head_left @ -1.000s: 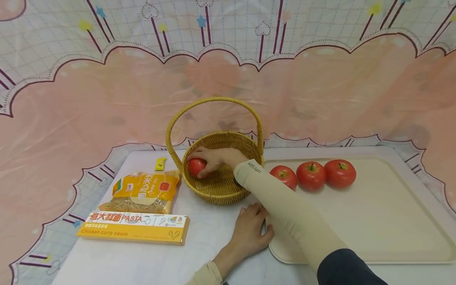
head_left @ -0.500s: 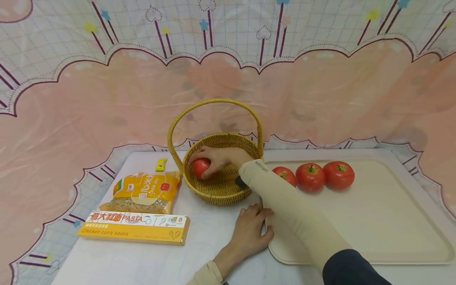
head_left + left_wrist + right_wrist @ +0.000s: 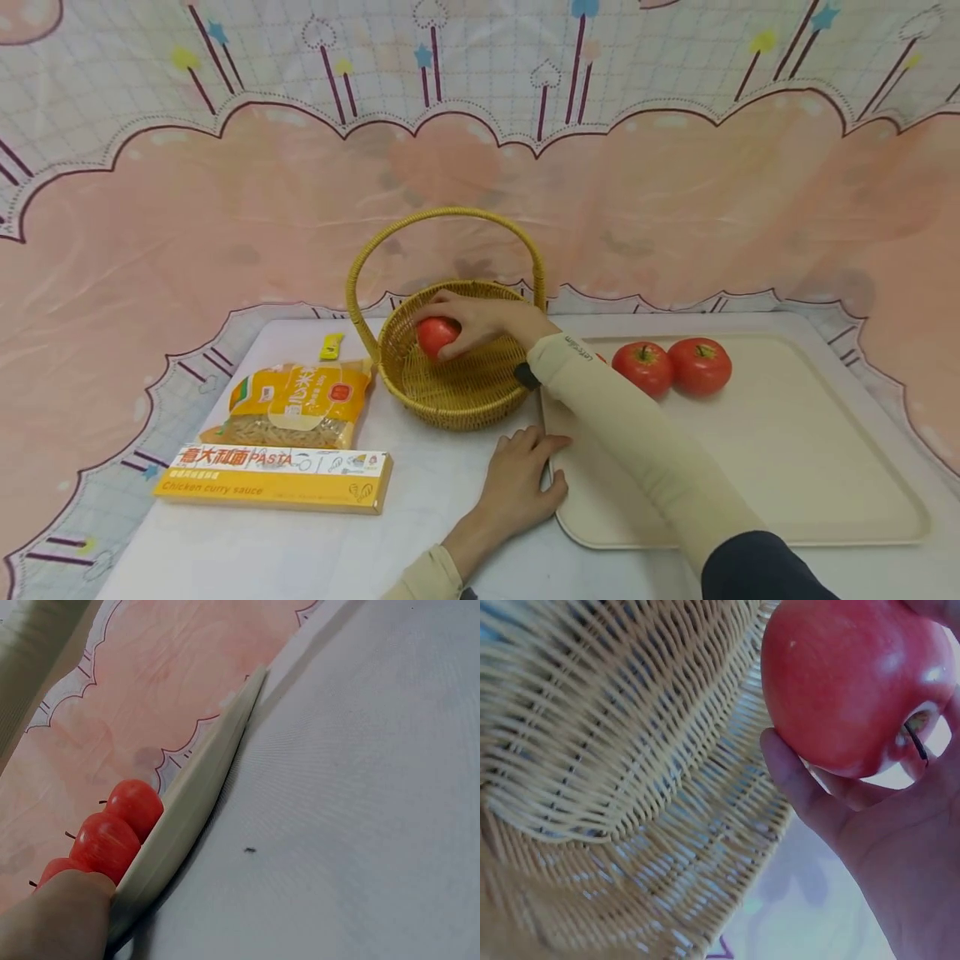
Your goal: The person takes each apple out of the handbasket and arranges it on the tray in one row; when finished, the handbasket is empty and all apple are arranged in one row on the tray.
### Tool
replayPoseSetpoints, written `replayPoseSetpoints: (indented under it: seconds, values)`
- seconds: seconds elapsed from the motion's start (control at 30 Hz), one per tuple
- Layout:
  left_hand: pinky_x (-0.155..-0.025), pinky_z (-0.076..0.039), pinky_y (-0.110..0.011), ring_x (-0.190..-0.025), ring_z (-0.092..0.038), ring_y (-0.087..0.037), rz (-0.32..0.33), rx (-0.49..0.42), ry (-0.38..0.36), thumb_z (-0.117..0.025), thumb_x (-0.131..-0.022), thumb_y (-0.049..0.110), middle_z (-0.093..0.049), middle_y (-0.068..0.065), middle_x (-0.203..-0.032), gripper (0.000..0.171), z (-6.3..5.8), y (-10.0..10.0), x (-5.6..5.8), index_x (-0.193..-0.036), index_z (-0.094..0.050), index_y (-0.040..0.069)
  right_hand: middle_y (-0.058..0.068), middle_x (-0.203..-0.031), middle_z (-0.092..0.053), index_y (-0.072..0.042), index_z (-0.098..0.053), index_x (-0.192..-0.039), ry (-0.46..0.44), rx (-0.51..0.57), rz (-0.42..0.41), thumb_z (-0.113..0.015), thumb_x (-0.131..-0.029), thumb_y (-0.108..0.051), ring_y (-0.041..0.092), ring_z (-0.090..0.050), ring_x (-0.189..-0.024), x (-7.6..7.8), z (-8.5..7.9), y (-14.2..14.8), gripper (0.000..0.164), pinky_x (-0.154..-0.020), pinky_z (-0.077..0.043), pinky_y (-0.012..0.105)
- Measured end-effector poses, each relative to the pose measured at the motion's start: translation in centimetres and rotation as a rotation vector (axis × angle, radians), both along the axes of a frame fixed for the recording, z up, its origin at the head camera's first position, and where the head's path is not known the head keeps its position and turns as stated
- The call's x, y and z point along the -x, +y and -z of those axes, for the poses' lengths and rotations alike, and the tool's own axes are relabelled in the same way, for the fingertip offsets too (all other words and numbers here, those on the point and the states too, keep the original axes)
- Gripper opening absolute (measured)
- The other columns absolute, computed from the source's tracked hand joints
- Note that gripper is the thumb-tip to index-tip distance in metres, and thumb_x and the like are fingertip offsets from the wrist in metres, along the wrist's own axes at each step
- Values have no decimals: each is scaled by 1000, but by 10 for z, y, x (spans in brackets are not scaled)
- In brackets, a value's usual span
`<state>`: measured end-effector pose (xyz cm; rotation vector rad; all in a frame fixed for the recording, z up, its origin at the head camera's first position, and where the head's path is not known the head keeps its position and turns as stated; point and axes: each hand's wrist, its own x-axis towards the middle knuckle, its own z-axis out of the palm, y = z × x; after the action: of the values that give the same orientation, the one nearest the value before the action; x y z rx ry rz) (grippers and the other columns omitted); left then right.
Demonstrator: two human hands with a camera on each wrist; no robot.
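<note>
My right hand (image 3: 480, 321) grips a red apple (image 3: 437, 337) inside the round wicker basket (image 3: 450, 417), toward its left side. In the right wrist view, thumb and fingers curl round the apple (image 3: 847, 682), its stem turned toward the palm; the woven wall (image 3: 630, 727) is beside it. My left hand (image 3: 517, 483) rests at the left edge of the beige tray (image 3: 810, 467), with index finger and thumb over the rim and the other fingers on the white table. On the tray, two red apples (image 3: 701, 367) show plainly; a third is mostly hidden behind the right sleeve.
Left of the basket lie an orange bag of pasta (image 3: 292, 404), a yellow pasta box (image 3: 270, 482) and a small yellow packet (image 3: 331, 346). The basket's tall arched handle (image 3: 442, 212) stands above the right hand. A patterned cloth (image 3: 300, 217) hangs behind the table.
The right hand has shifted the gripped apple rightward and slightly up within the basket, away from its left wall. The left hand stays at the tray's edge. The head view has shifted slightly.
</note>
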<state>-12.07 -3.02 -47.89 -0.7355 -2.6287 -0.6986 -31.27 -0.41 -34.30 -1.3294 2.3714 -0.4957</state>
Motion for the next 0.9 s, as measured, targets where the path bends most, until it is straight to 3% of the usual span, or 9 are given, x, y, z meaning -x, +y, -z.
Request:
replayPoseSetpoints:
  seconds: [0.3,0.9]
  values:
    - [-68,-25,-19,-73,-43,-7,-8,-3,-9,-63,-79,26,-50,8,-81,37,1,-1,-2,-115,-64,24,3,-137,-35,-24,-41,-141,0,19,23,-65,-83,-37,20,-47,-119,-8,0,18,64,-102,-41,39]
    - [-67,-25,-19,-70,-39,-5,2,13,11,-60,-79,25,-48,9,-80,36,1,0,0,-115,-64,23,-2,-143,-32,-38,-38,-140,5,196,150,-64,-82,-41,22,-42,-126,-22,-5,65,64,-99,-42,46]
